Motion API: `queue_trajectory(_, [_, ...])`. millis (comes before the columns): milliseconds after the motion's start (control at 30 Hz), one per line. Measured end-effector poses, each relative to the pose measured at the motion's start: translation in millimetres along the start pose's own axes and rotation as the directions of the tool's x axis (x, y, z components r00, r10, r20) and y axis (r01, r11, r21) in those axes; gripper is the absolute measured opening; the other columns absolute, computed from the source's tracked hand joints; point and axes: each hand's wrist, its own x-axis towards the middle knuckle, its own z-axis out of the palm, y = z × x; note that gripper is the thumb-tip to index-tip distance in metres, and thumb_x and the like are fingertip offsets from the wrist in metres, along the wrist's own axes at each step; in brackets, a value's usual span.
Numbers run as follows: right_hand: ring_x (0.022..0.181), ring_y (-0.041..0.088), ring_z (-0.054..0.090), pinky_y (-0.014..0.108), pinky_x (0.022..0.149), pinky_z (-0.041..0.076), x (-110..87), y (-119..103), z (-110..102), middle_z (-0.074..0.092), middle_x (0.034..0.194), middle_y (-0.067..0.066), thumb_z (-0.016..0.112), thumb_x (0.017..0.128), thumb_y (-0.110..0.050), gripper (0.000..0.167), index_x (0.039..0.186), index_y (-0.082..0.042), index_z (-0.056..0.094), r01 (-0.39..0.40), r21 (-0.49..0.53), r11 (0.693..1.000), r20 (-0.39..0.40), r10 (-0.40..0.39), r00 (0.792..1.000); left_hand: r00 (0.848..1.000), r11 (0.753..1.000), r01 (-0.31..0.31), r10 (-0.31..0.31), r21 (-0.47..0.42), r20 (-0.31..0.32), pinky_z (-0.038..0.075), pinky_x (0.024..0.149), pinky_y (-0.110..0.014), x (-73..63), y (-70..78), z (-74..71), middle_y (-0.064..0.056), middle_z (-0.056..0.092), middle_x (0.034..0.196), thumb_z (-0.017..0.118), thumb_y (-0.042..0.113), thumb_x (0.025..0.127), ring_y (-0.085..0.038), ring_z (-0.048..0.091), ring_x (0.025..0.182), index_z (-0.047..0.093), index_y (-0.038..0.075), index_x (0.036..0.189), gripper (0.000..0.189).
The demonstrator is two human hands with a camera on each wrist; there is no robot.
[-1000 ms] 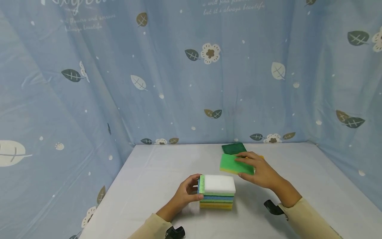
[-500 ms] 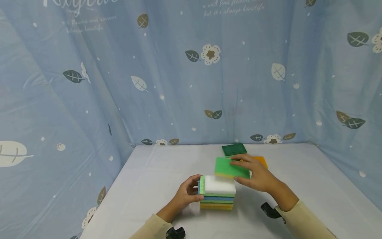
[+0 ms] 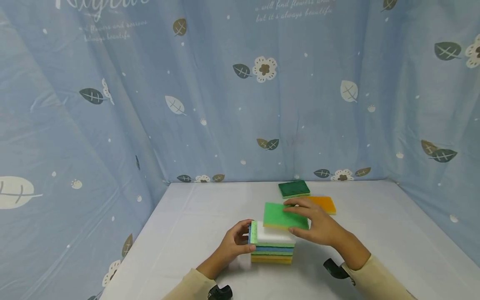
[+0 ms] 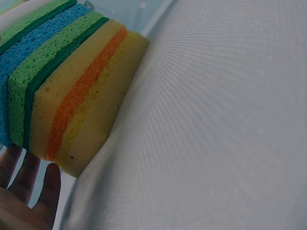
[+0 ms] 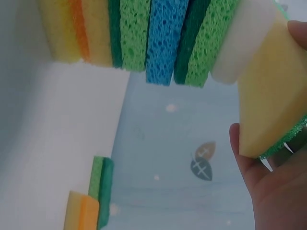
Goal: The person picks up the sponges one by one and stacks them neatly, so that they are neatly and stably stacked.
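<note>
My right hand (image 3: 318,223) grips a sponge (image 3: 281,214) with a bright green top and a yellow underside, held just over the top of a stack. The right wrist view shows the yellow foam (image 5: 273,91) of that sponge tilted close to the white block. The stack (image 3: 272,250) has a white sponge (image 3: 271,235) on top, then green, blue and yellow-orange sponges (image 4: 81,105) beneath. My left hand (image 3: 232,246) holds the stack's left side, thumb at the front and fingers behind. In the left wrist view its fingertips (image 4: 50,182) are by the sponges' edges.
Behind the right hand an orange-topped sponge (image 3: 324,204) lies on the white table (image 3: 195,221). A dark green scouring sponge (image 3: 294,188) lies farther back, near the blue patterned curtain (image 3: 225,104) that hangs behind and beside the table.
My right hand has carried the green and yellow sponge left and toward me, until it overlaps the stack's top in view. The orange sponge is now more exposed. The left hand stays put.
</note>
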Motion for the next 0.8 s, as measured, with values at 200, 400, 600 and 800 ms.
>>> queue_trajectory(200, [0.125, 0.022, 0.048, 0.052, 0.093, 0.046, 2.2, -4.7, 3.9, 0.053, 0.137, -0.002, 0.078, 0.083, -0.032, 0.049, 0.128, -0.02, 0.064, -0.007, 0.007, 1.0, 0.018, 0.007, 1.0, 1.0, 1.0, -0.004, 0.004, -0.003, 0.006, 0.041, 0.099, -0.049, -0.3, -1.2, -0.8, -0.015, 0.052, 0.132, 0.075, 0.017, 0.086, -0.031, 0.051, 0.118, 0.042, 0.005, 0.142, 0.066])
queue_trajectory(400, [0.125, 0.021, 0.048, 0.052, 0.093, 0.046, 5.3, -8.2, 8.1, 0.052, 0.137, -0.003, 0.079, 0.082, -0.029, 0.049, 0.128, -0.02, 0.064, 0.015, 0.024, 1.0, 0.022, -0.016, 1.0, 1.0, 1.0, -0.016, 0.016, 0.002, 0.016, 0.042, 0.098, -0.046, -0.5, -0.7, -0.2, -0.015, 0.052, 0.132, 0.074, 0.016, 0.086, -0.029, 0.051, 0.118, 0.039, 0.003, 0.144, 0.068])
queue_trajectory(600, [0.125, 0.02, 0.047, 0.051, 0.093, 0.046, 7.2, -10.5, 10.9, 0.052, 0.136, -0.003, 0.08, 0.081, -0.027, 0.048, 0.126, -0.021, 0.065, 0.013, 0.041, 0.999, 0.025, -0.014, 1.0, 1.0, 1.0, -0.014, 0.013, 0.02, 0.011, 0.042, 0.098, -0.046, -0.3, -0.9, 0.4, -0.014, 0.052, 0.132, 0.074, 0.015, 0.086, -0.028, 0.051, 0.118, 0.038, 0.003, 0.145, 0.07])
queue_trajectory(800, [0.125, 0.018, 0.046, 0.05, 0.093, 0.046, 6.8, -12.6, 15.2, 0.053, 0.136, -0.002, 0.08, 0.081, -0.027, 0.048, 0.126, -0.021, 0.065, 0.011, 0.052, 0.999, 0.034, -0.013, 0.999, 1.0, 1.0, -0.005, 0.004, 0.026, 0.009, 0.043, 0.098, -0.045, -0.4, 0.0, 0.6, -0.015, 0.053, 0.131, 0.075, 0.016, 0.086, -0.028, 0.052, 0.118, 0.041, 0.006, 0.144, 0.067])
